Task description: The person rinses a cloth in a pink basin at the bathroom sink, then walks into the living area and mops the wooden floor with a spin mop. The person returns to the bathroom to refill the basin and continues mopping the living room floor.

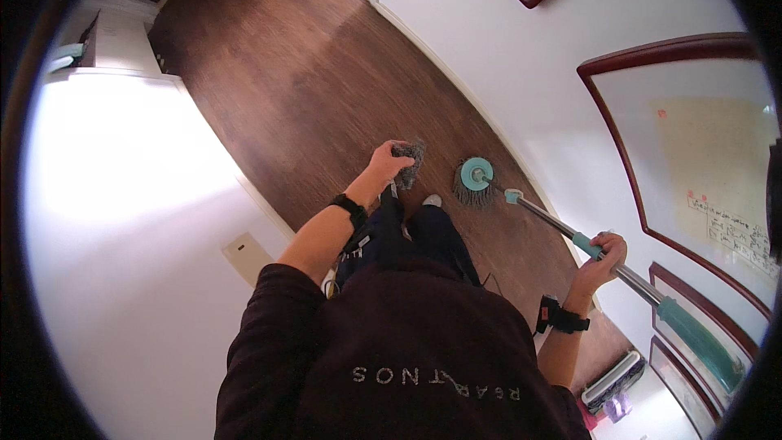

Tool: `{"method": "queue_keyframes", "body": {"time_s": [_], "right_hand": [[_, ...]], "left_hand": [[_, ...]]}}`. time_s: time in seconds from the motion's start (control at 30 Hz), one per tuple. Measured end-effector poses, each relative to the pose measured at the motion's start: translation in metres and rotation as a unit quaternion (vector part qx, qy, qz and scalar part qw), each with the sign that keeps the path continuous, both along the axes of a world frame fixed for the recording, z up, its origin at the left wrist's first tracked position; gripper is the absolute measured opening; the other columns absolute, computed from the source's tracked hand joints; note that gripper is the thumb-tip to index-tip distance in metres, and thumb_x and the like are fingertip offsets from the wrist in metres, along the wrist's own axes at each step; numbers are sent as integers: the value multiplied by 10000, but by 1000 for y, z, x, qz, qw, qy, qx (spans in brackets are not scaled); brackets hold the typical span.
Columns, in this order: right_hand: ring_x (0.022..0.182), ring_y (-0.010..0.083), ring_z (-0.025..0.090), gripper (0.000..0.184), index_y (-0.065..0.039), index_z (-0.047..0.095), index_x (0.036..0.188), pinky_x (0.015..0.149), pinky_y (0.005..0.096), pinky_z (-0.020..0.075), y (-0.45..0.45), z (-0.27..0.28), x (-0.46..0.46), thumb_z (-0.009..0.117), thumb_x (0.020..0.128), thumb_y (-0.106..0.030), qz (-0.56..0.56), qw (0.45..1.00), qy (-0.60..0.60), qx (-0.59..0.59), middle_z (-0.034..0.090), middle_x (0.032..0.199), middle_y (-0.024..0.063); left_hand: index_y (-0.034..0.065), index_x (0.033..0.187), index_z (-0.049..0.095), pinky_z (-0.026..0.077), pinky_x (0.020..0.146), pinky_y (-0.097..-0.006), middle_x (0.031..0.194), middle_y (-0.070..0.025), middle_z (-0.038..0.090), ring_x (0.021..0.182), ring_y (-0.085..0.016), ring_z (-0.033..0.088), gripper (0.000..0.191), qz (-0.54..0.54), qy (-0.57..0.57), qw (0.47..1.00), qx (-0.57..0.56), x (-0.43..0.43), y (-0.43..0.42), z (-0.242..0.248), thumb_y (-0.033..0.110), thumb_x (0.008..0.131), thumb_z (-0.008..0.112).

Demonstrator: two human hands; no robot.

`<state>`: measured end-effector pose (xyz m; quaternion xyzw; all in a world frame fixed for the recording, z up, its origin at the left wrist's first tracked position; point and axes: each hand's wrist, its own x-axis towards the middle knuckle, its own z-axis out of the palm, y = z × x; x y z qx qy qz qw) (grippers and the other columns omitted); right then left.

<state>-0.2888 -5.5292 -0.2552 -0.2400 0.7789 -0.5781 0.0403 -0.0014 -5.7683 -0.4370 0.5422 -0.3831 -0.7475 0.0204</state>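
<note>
My left hand (390, 162) grips a grey fuzzy cloth (413, 165), which hangs from the fingers over the dark wood floor (342, 98). Around the metal and teal handle of a spin mop (553, 220), my right hand (605, 261) is closed at a teal collar. The handle slants from the lower right down to the round teal mop head (476, 173), whose grey strands lie on the floor near the right wall, beside a light-toed shoe (432, 200). Both wrists wear black straps.
A white wall (531, 85) with red-brown picture frames (623, 153) runs along the right. On the left stands a white wall or panel (140, 214) with a beige plate (247, 256). Behind at lower right are a black and white object (613, 379) and a purple item (617, 407).
</note>
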Motion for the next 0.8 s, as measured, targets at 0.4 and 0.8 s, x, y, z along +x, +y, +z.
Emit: {"method": "queue_keyframes", "body": {"time_s": [0.4, 0.8], "right_hand": [[642, 146, 474, 311, -54, 433, 636, 646, 288, 413, 5, -3, -5, 382, 904, -203, -24, 998, 3, 51, 500, 664, 54], [799, 163, 568, 171, -18, 537, 821, 780, 300, 437, -79, -53, 19, 555, 855, -184, -75, 993, -85, 34, 609, 815, 98]], "left_hand": [[4, 1193, 498, 386, 920, -349, 1189, -177, 515, 1130, -269, 467, 571, -125, -278, 932, -198, 142, -43, -22, 337, 753, 644], [31, 1192, 507, 344, 944, -314, 1156, -100, 539, 1077, -188, 483, 450, -20, -106, 940, -324, 161, -218, 93, 273, 824, 602]]}}
